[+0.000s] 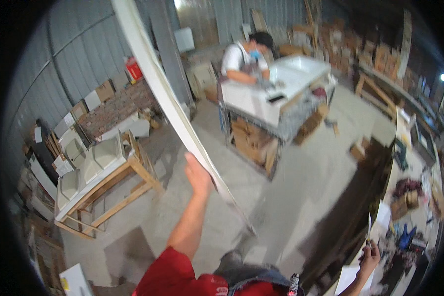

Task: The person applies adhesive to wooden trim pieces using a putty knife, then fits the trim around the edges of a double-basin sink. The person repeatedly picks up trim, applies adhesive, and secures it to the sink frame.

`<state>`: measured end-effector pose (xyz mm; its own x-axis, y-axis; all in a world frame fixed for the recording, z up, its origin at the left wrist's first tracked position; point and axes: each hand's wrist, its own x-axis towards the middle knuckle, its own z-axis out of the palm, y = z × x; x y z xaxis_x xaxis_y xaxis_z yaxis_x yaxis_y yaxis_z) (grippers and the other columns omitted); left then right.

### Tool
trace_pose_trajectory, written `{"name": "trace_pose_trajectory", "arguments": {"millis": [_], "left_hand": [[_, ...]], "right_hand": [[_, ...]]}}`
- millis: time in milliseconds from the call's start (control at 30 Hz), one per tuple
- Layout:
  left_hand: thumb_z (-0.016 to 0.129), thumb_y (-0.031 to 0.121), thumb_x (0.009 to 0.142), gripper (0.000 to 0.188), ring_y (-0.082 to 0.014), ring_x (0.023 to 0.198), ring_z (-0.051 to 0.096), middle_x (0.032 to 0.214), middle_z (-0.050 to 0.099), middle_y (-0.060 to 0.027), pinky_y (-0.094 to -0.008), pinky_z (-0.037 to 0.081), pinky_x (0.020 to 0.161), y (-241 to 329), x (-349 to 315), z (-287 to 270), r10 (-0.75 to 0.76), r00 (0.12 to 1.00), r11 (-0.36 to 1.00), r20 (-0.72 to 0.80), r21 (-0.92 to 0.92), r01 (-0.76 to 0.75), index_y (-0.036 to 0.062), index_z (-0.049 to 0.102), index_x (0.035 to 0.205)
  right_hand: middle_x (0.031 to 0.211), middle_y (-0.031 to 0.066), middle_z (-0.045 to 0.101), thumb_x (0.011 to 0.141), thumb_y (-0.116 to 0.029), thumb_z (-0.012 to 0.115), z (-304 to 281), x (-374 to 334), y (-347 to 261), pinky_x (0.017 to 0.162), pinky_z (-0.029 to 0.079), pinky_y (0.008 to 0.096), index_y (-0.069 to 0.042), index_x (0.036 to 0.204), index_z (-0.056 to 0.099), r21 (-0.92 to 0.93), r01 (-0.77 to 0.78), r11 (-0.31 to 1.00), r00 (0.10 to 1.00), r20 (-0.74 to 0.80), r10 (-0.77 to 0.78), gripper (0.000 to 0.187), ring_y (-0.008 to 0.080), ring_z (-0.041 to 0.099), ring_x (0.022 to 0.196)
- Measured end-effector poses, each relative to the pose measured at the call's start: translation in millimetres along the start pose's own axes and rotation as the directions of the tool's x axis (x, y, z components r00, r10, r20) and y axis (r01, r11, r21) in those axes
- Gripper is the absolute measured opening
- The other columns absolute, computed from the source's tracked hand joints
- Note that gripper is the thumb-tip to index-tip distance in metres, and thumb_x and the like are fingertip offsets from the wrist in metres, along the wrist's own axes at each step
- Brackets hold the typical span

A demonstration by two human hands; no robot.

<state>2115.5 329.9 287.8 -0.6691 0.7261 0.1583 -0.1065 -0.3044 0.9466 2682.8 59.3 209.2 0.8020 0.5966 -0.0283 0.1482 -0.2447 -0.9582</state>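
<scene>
A long white strip (175, 111), like a narrow board with a raw inner edge, slants from the top of the head view down toward the floor. My left hand (198, 175) is wrapped round its lower half, the fingers partly hidden behind it. At the lower right, my right hand (370, 257) is closed on a small thin tool (368, 241) with a pale, blade-like tip; its exact kind is too small to make out. That hand is over the cluttered bench, beside a white sheet (352, 280).
A person (242, 61) in a cap and mask bends over a large white basin top (301, 71) on a stand. White basins (103, 158) rest on a wooden frame at left. The bench (387, 182) along the right carries a blue tool (406, 238). A lit cigarette (294, 285) shows low down.
</scene>
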Motion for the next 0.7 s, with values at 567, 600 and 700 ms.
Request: {"name": "trace_pose_trajectory", "arguments": {"millis": [567, 600, 700], "left_hand": [[0.037, 0.047, 0.108, 0.058, -0.0106, 0.069, 0.045, 0.071, 0.053, 0.0018, -0.0339, 0.04, 0.058, -61, -80, 21, 0.029, 0.981, 0.989, 0.193, -0.145, -0.001, 0.0024, 0.05, 0.073], [0.038, 0.047, 0.108, 0.058, -0.0103, 0.068, 0.044, 0.07, 0.052, 0.0022, -0.0337, 0.039, 0.057, -76, -79, 18, 0.009, 0.977, 0.987, 0.213, -0.16, 0.026, 0.0031, 0.049, 0.072], [0.04, 0.049, 0.107, 0.058, -0.0095, 0.067, 0.043, 0.067, 0.048, 0.0028, -0.0331, 0.038, 0.056, -108, -76, 11, -0.048, 0.958, 0.982, 0.283, -0.161, 0.097, 0.0048, 0.044, 0.069]], "right_hand": [[0.101, 0.013, 0.069, 0.095, -0.014, 0.062, 374, -164, -526, 0.051, 0.043, 0.0218, 0.006, 0.138, 0.051, 0.867, -0.024, 0.497, 0.166, 0.494, -0.854, 0.048, 0.0119, 0.06, 0.067], [0.102, 0.0129, 0.069, 0.096, -0.013, 0.061, 384, -168, -535, 0.051, 0.044, 0.0218, 0.006, 0.138, 0.051, 0.868, -0.01, 0.496, 0.151, 0.491, -0.858, 0.047, 0.0116, 0.06, 0.067], [0.103, 0.0123, 0.069, 0.096, -0.011, 0.062, 402, -175, -547, 0.052, 0.045, 0.0212, 0.006, 0.139, 0.051, 0.872, 0.02, 0.49, 0.147, 0.482, -0.864, 0.048, 0.0105, 0.06, 0.068]]}}
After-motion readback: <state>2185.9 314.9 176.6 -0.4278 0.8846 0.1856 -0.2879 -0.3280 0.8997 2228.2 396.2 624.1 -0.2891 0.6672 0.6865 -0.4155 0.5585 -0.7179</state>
